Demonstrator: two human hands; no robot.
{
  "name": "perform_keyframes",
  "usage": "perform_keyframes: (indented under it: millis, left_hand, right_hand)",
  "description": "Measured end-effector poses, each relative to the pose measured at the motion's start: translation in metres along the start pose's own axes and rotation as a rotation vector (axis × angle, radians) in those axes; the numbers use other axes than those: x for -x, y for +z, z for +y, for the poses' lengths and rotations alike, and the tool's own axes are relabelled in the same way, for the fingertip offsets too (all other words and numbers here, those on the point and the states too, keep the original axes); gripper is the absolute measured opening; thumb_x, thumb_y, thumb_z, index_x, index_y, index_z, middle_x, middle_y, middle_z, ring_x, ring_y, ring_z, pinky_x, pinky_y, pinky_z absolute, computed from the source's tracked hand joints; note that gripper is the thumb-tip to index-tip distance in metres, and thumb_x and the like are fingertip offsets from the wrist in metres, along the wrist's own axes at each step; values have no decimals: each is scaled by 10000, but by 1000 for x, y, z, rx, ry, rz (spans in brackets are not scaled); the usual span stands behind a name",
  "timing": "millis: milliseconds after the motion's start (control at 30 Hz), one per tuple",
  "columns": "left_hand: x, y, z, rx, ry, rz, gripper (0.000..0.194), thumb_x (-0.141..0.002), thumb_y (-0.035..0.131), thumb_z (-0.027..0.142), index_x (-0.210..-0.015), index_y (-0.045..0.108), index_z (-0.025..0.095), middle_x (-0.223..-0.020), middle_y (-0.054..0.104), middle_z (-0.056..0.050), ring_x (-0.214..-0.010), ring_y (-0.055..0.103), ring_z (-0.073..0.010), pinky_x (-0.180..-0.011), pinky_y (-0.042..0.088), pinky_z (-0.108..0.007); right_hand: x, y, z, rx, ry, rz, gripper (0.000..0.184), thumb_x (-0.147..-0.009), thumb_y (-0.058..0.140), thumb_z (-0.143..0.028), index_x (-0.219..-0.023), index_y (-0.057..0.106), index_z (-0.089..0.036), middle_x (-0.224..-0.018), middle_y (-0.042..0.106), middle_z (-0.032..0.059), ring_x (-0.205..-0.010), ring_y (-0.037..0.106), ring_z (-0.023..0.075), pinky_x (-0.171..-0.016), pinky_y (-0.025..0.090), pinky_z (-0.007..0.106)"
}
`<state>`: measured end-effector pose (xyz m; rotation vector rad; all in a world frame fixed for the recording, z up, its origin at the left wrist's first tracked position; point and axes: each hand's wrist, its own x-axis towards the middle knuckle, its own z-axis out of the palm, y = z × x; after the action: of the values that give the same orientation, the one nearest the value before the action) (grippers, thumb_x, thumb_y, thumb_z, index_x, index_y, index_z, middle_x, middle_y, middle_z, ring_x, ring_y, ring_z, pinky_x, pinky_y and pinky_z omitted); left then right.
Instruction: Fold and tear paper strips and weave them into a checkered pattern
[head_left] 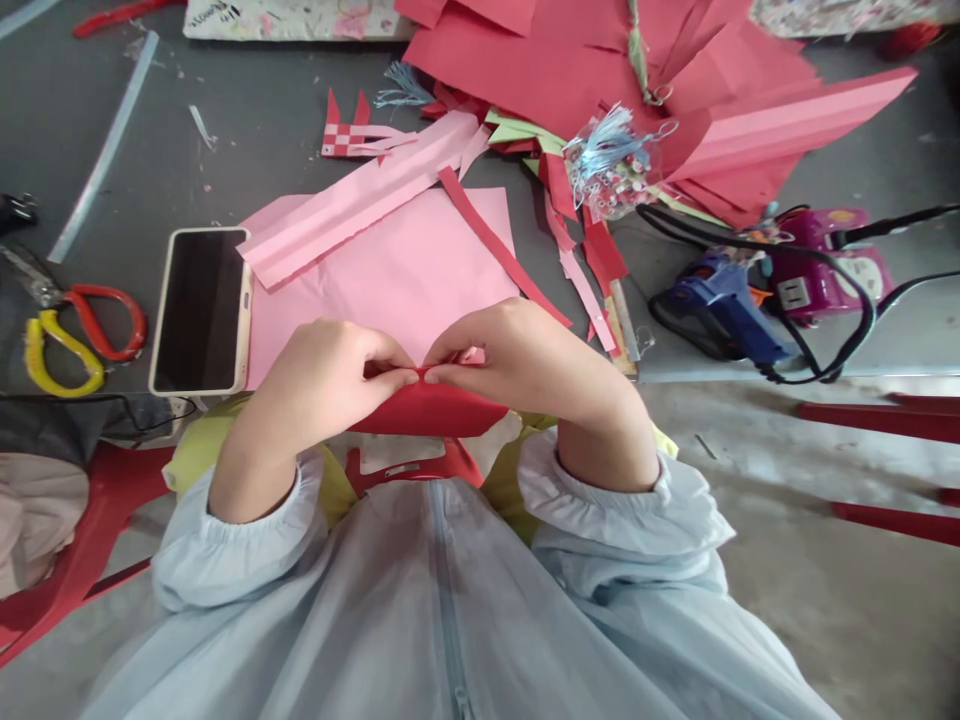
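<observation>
Both my hands pinch the upper edge of a sheet of red paper [435, 408], with the fingertips almost meeting. My left hand [319, 375] grips it from the left, thumb below and fingers above. From the other side my right hand [517, 355] holds it the same way, and a small bit of pink shows under its fingers. The red sheet hangs at the table's front edge, over my lap. Just beyond the hands lie pink paper sheets [390, 265], a folded pink strip [360, 195] and a narrow red strip [502, 245].
A phone [201, 310] and scissors [82, 325] lie to the left. A woven red-and-pink piece [349, 130] is further back. Red paper sheets [555, 70], a bag of beads with a blue tassel [611, 165], and a blue glue gun [731, 305] with cords occupy the right.
</observation>
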<state>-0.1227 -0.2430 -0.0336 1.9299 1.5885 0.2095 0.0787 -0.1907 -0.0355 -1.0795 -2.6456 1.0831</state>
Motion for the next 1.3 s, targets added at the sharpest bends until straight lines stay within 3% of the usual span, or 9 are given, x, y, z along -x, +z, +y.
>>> perform_keyframes:
  millis: [467,767,1000,1300]
  left_hand:
    - [3,1,0,-27,127,-5,221,-832,533,222,-772,746,236,-698,736,17,-628,608,-120,-611,388,-271]
    - [5,-9,-2,-9,37,30,186,-792,552,243,-768,734,221,-751,763,14,-695,663,-131,-689,429,-256]
    - [3,-5,-6,-98,39,-39,194,-819,566,272,-834,758,246,-770,778,20,-683,676,-143,-653,422,-268]
    - [-2,6,1,79,50,-25,176,-872,643,328,-881,809,270,-837,811,14,-703,706,-161,-643,437,-289]
  right_hand:
    - [0,7,0,-2,-70,45,180,-859,639,-142,-865,815,-177,-790,792,30,-701,673,152,-675,429,280]
    - [13,-11,9,-16,46,43,88,-834,761,-226,-914,798,-223,-915,813,8,-848,742,183,-753,497,291]
    - [10,-7,11,25,8,19,99,-866,699,-197,-877,795,-219,-857,802,4,-777,712,163,-713,466,281]
    - [5,-4,6,-20,-19,-15,149,-869,657,-167,-910,800,-182,-860,798,12,-766,689,155,-709,457,274]
